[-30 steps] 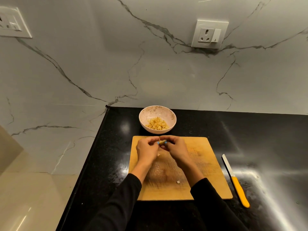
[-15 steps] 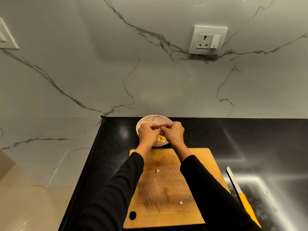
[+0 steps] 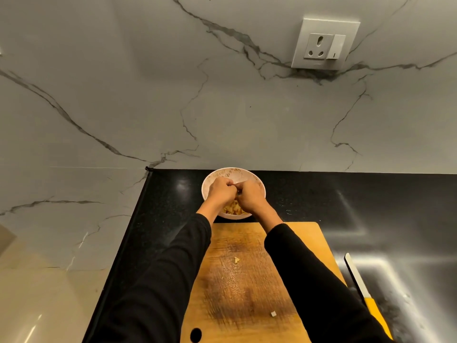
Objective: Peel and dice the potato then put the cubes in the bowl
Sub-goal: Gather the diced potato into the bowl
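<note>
A pale speckled bowl [image 3: 231, 170] stands on the black counter just beyond the wooden cutting board [image 3: 306, 233]. Yellow potato cubes [image 3: 233, 210] lie in it. My left hand [image 3: 220, 191] and my right hand [image 3: 251, 195] hover side by side over the bowl. Their knuckles face up and their curled fingertips meet, bunched as if round small potato pieces that I cannot see. Two stray potato bits stay on the board, one mid-board [image 3: 236, 260] and one nearer me [image 3: 273, 313].
A knife [image 3: 365, 292] with a yellow handle lies on the black counter [image 3: 371, 206] right of the board. The counter's left edge [image 3: 128, 233] drops off beside my left sleeve. A marble wall with a socket [image 3: 325, 44] rises behind the bowl.
Both hands lifted from the board's far edge, moved forward over the bowl, and now sit slightly lower in it. The head camera shifted forward.
</note>
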